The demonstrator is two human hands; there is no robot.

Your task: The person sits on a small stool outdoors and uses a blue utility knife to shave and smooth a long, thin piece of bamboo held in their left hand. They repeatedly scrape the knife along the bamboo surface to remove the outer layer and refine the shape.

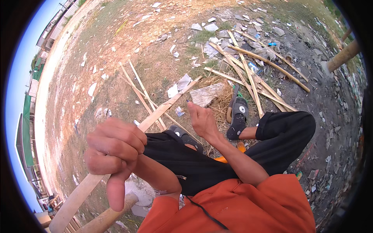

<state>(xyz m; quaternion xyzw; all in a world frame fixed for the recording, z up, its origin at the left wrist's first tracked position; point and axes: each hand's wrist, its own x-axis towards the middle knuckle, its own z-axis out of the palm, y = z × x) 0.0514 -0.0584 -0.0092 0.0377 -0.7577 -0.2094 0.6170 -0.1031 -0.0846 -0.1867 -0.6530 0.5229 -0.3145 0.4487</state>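
Observation:
A long flat strip of pale wood or bamboo (159,112) slants from the lower left up to the middle of the view. Around its lower half my left hand (114,149) is closed, thumb pointing down. My right hand (204,122) is closed just right of the strip's far part, apart from it. A tiny blue tip (187,101) shows at its fingers; the rest of what it holds is hidden. Beside my right foot lies a tool with a dark blade (234,94) and a wooden handle (229,113), partly covered by the sandal (241,108).
Several split strips (248,75) and a round pole (270,62) lie ahead to the right. Thinner strips (140,91) cross ahead of my left foot. A post (344,56) stands far right; another pole (110,215) is at lower left. Something orange (229,155) shows between my legs.

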